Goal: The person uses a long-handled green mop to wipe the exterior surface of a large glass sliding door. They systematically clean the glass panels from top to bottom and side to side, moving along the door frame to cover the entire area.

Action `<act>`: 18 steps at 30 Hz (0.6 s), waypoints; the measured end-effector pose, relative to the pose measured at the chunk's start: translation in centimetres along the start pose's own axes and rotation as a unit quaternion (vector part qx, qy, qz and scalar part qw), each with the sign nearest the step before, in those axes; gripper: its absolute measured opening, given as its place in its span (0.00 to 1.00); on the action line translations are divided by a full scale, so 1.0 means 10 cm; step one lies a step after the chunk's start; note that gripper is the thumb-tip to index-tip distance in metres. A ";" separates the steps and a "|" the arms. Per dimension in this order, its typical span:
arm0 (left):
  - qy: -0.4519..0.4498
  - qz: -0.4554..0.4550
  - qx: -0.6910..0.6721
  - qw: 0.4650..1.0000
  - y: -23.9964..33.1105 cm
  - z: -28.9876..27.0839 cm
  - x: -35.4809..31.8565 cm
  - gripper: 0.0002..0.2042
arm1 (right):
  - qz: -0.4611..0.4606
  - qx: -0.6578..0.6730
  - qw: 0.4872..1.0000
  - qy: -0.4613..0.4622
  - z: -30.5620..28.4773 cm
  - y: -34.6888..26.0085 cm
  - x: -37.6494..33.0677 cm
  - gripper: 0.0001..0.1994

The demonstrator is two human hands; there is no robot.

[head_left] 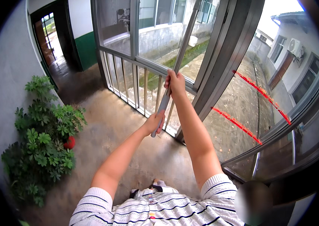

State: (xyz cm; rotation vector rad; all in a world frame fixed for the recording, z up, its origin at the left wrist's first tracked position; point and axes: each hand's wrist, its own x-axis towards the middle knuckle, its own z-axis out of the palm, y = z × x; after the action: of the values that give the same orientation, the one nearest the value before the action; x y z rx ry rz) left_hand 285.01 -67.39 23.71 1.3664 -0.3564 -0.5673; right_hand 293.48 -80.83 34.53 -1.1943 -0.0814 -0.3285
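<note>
A long metal pole (186, 44) with a grey grip slants up in front of the glazed window (159, 49), and its top end runs out of view. My left hand (154, 122) is closed round the grey grip near its lower end. Higher up, my right hand (175, 83) wraps round the same pole. Both arms stretch forward from striped short sleeves. What the pole carries at its far end cannot be seen.
Metal railings (136, 84) stand below the window. A window pane with red tape strips (238, 126) is at the right. A leafy green plant (44, 139) with a red ball-like thing (69, 142) fills the left. Beyond it, a dark doorway (63, 41) opens at the far left.
</note>
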 end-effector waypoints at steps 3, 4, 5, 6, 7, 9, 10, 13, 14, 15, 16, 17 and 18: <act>-0.008 -0.043 -0.013 0.999 -0.67 -0.14 -0.20 0.24 | 0.061 -0.027 0.997 0.025 -0.18 0.63 -0.37 0.09; -0.008 -0.057 -0.020 0.998 -0.88 -0.17 -0.27 0.23 | 0.073 -0.034 0.996 0.040 -0.23 0.76 -0.52 0.09; -0.006 -0.073 -0.026 0.997 -1.06 -0.20 -0.37 0.23 | 0.093 -0.033 0.994 0.048 -0.26 0.92 -0.65 0.09; 0.001 -0.081 -0.028 0.996 -1.24 -0.22 -0.46 0.23 | 0.113 -0.032 0.991 0.057 -0.30 1.08 -0.76 0.09; 0.005 -0.087 -0.026 0.996 -1.40 -0.23 -0.55 0.23 | 0.129 -0.028 0.989 0.069 -0.34 1.20 -0.89 0.10; 0.015 -0.101 -0.021 0.995 -1.72 -0.26 -0.75 0.23 | 0.135 -0.048 0.985 0.097 -0.36 1.49 -1.13 0.11; 0.012 -0.114 -0.017 0.993 -1.83 -0.25 -0.84 0.23 | 0.155 -0.037 0.980 0.116 -0.43 1.61 -1.25 0.10; 0.023 -0.147 -0.020 0.989 -2.26 -0.32 -1.18 0.22 | 0.193 -0.029 0.973 0.126 -0.37 1.97 -1.62 0.10; 0.022 -0.157 -0.020 0.987 -2.40 -0.34 -1.27 0.23 | 0.204 -0.026 0.970 0.130 -0.39 2.08 -1.72 0.10; 0.021 -0.166 -0.020 0.986 -2.54 -0.35 -1.36 0.23 | 0.215 -0.022 0.967 0.134 -0.40 2.18 -1.83 0.10; 0.034 -0.171 -0.028 0.984 -2.63 -0.34 -1.45 0.23 | 0.230 -0.009 0.963 0.141 -0.38 2.26 -1.92 0.10; 0.042 -0.176 -0.033 0.983 -2.68 -0.33 -1.53 0.24 | 0.241 -0.011 0.959 0.146 -0.39 2.34 -1.99 0.10; 0.051 -0.182 -0.039 0.981 -2.73 -0.31 -1.58 0.24 | 0.253 -0.015 0.955 0.151 -0.41 2.43 -2.05 0.09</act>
State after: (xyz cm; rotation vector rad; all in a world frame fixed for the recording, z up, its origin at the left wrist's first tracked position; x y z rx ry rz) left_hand 269.13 -58.56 -2.30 1.3866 0.0022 -0.7998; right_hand 280.69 -72.44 6.41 -1.1373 0.4913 -0.0560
